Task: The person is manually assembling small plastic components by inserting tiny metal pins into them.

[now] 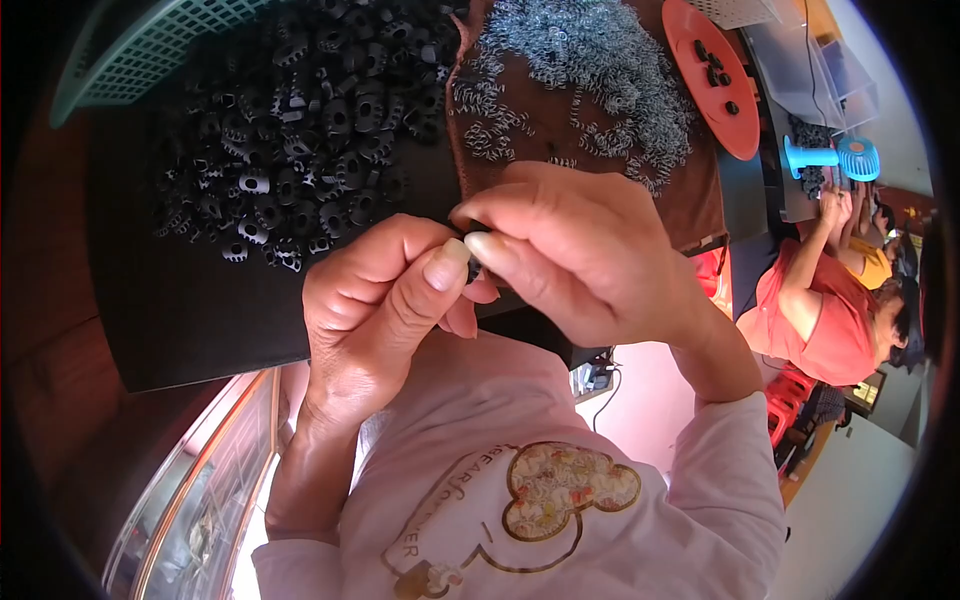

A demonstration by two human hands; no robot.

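Observation:
In front of my body both hands meet, fingertips together, at the near edge of the dark table. My left hand (375,300) is closed, pinching a small black plastic claw-clip piece (475,270) between thumb and fingers; most of it is hidden. My right hand (600,255) is pinched against the same spot, thumb and forefinger touching my left thumb tip. Whether a spring sits between those right fingertips cannot be seen. Beyond my left hand lies a large heap of black toothed claw-clip pieces (320,130). Past my right hand spreads a pile of small metal coil springs (600,60).
The springs lie on a brown cloth (700,205). A red oval plate (735,125) holds several black pieces. At the far left stands a green mesh basket (140,60). On the right are a blue fan (858,158) and a co-worker in a red shirt (815,310).

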